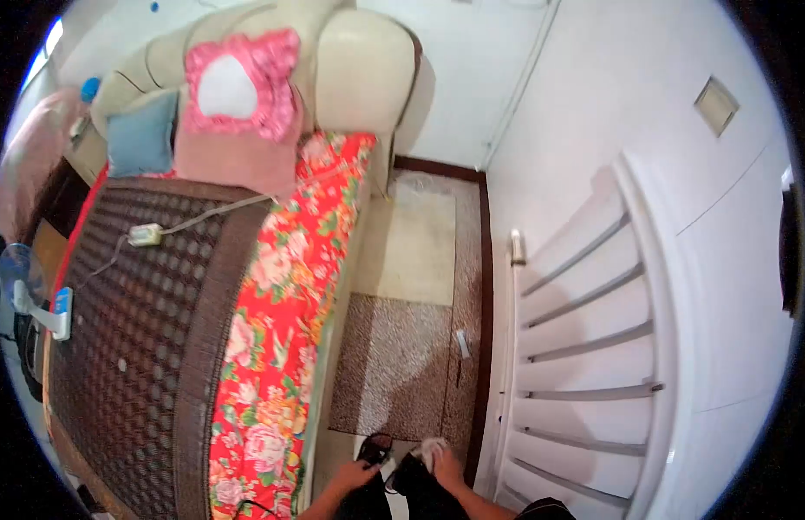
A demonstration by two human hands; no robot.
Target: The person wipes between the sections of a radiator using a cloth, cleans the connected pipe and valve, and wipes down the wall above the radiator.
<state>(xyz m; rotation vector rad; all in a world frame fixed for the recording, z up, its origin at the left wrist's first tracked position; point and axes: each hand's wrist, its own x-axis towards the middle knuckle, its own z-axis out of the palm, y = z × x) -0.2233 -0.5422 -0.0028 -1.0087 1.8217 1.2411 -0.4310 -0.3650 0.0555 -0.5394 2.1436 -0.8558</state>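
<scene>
My right hand (447,466) hangs low at the bottom of the view, its fingers closed round a crumpled pale cloth (433,451). To its left is my left hand (357,474), with loosely bent fingers and nothing visible in them. Just beyond the left hand shows a dark shoe (376,447) on my foot. Black trousers cover my legs between the two hands.
A bed with a red floral cover (277,269) and dark mat (151,286) runs along the left. Cushions, including a pink ruffled one (277,104), lie at its head. A white slatted frame (671,347) leans on the right wall. A small pale object (463,344) lies on the floor.
</scene>
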